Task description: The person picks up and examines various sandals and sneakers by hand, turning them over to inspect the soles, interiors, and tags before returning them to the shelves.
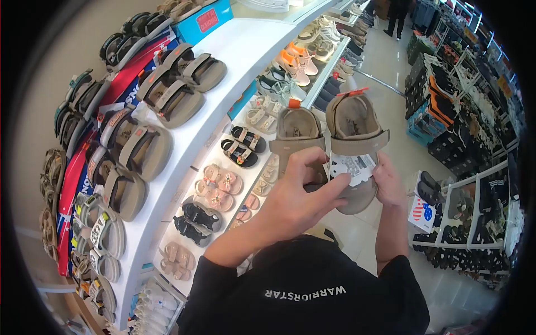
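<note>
Two tan sandals are held up in front of my body, side by side, each with an orange tab at the heel. My left hand [304, 192] is wrapped round the left sandal [298, 125], its thumb and fingers reaching toward a white scalloped tag [353, 168]. That tag lies over the front of the right sandal [357, 125]. My right hand [389, 180] grips the right side of the right sandal, by the tag's edge. The left sandal's toe is largely hidden behind my left hand.
A curved white shelf [237, 44] holds rows of sandals on the left, with lower shelves of shoes beside it. Shoe racks [474, 209] line the right. A person [397, 17] stands far down the aisle [385, 61].
</note>
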A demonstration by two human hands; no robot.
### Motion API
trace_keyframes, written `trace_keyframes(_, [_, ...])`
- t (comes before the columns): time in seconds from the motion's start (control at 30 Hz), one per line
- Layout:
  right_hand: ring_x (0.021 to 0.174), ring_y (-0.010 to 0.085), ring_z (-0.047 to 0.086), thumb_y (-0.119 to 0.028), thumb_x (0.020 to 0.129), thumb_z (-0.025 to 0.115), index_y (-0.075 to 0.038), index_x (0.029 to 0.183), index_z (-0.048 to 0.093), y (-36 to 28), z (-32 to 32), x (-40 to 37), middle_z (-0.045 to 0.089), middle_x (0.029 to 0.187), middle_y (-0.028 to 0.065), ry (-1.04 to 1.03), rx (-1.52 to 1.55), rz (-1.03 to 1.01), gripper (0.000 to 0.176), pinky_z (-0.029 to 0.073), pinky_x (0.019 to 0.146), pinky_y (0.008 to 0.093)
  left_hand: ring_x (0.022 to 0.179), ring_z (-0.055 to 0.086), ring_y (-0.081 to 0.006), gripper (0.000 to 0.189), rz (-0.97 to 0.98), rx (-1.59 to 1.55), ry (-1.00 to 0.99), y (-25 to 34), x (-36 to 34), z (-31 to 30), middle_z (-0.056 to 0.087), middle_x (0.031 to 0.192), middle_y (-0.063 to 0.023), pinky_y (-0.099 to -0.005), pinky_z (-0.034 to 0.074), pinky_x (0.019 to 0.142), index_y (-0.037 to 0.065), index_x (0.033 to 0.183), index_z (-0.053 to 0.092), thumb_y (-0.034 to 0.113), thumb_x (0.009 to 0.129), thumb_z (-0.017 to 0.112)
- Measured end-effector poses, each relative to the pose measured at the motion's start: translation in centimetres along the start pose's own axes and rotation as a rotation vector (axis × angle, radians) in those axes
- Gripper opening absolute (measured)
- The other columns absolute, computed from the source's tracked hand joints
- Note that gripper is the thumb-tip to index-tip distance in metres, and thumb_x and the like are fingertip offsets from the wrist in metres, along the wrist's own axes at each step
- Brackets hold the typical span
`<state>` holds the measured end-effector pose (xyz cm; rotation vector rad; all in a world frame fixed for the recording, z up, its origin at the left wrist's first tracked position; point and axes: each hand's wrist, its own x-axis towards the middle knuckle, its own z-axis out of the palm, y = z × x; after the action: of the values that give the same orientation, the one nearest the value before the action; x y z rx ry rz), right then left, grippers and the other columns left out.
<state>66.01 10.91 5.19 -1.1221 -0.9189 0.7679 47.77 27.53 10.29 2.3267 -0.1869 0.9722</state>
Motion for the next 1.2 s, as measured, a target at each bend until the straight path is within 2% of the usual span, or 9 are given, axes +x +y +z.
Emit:
trace_keyframes(0.17, [0.117,0.0162,0.059,-0.047,0.096,0.065,0.007,0.140,0.045,-2.5,-3.2,9.0,0.061,0.129,0.0132,-0.094,0.026,-0.176,0.073,0.047,0.099,0.0316,0.082,0.069,-0.0192,0.047,0.065,0.165,0.058,-1.3,7.9,-1.5,0.045,0.118,-0.0146,-0.0296,0.059,0.067,0.006,0.106,0.072,0.005,0.064,0.091])
trace_keyframes(0.4, [0.105,0.0134,0.065,-0.024,0.104,0.056,0.007,0.134,0.048,-6.4,-6.2,26.7,0.067,0.114,0.0117,-0.320,0.095,-0.220,0.045,0.055,0.089,0.0307,0.083,0.060,-0.0198,0.042,0.004,0.677,0.352,-6.4,17.2,-1.6,0.056,0.104,-0.0120,-0.0309,0.050,0.070,0.007,0.102,0.074,0.013,0.063,0.090])
trace_keyframes(0.53, [0.079,0.0116,0.066,-0.044,0.099,0.062,0.007,0.121,0.058,-5.3,-6.4,36.5,0.071,0.094,0.0082,-0.399,-0.088,-0.149,0.056,0.055,0.073,0.0288,0.079,0.064,-0.0228,0.038,-0.032,0.903,0.398,-11.6,21.3,-2.4,0.058,0.104,-0.0104,-0.0351,0.053,0.063,0.008,0.103,0.073,0.011,0.068,0.087])
trace_keyframes(0.67, [0.072,0.0207,0.069,-0.048,0.096,0.064,0.007,0.110,0.066,-3.3,-6.7,43.4,0.072,0.091,0.0108,-0.559,-0.320,-0.151,0.057,0.055,0.070,0.0349,0.088,0.064,-0.0268,0.044,-0.288,0.910,0.452,-15.4,21.8,-2.1,0.061,0.105,-0.0115,-0.0373,0.054,0.072,0.007,0.113,0.069,0.010,0.072,0.085])
trace_keyframes(0.73, [0.081,0.0314,0.071,-0.047,0.094,0.066,0.006,0.103,0.070,-2.2,-6.8,45.3,0.073,0.095,0.0184,-0.335,-0.710,-0.513,0.054,0.054,0.076,0.0387,0.080,0.061,-0.0207,0.056,-0.360,0.850,0.451,-16.5,21.9,-1.8,0.062,0.105,-0.0100,-0.0323,0.054,0.072,0.009,0.124,0.064,0.007,0.072,0.085])
trace_keyframes(0.77, [0.095,0.0381,0.068,-0.046,0.092,0.068,0.005,0.106,0.071,-2.1,-7.2,45.6,0.070,0.103,0.0246,-0.287,-0.804,-0.693,0.053,0.052,0.086,0.0418,0.099,0.063,-0.0315,0.058,-0.449,0.809,0.377,-16.3,22.0,-1.7,0.061,0.113,-0.0139,-0.0403,0.053,0.083,0.005,0.128,0.058,0.014,0.076,0.083])
trace_keyframes(0.93, [0.109,0.0366,0.064,-0.047,0.087,0.073,0.006,0.125,0.062,-2.8,-8.7,43.4,0.067,0.116,0.0255,-0.573,-0.506,-0.448,0.067,0.049,0.095,0.0425,0.124,0.050,-0.0413,0.073,-0.562,1.034,0.345,-13.4,21.5,1.0,0.056,0.129,-0.0208,-0.0539,0.038,0.106,-0.001,0.137,0.049,0.024,0.077,0.084])
trace_keyframes(1.03, [0.127,0.0360,0.054,-0.037,0.078,0.083,-0.001,0.141,0.050,-2.5,-9.1,42.8,0.056,0.139,0.0211,-0.637,-0.691,-0.672,0.079,0.043,0.107,0.0424,0.135,0.041,-0.0477,0.075,-0.737,1.046,0.250,-13.5,20.6,2.1,0.044,0.143,-0.0320,-0.0528,0.035,0.112,-0.008,0.141,0.043,0.022,0.083,0.079])
trace_keyframes(1.2, [0.121,0.0367,0.059,-0.035,0.080,0.082,0.002,0.139,0.050,-2.9,-8.2,43.6,0.060,0.132,0.0220,-0.692,-0.646,-0.657,0.076,0.046,0.103,0.0411,0.137,0.038,-0.0492,0.070,-0.747,1.007,0.341,-15.7,21.2,2.1,0.043,0.145,-0.0314,-0.0515,0.034,0.113,-0.009,0.141,0.042,0.016,0.085,0.075])
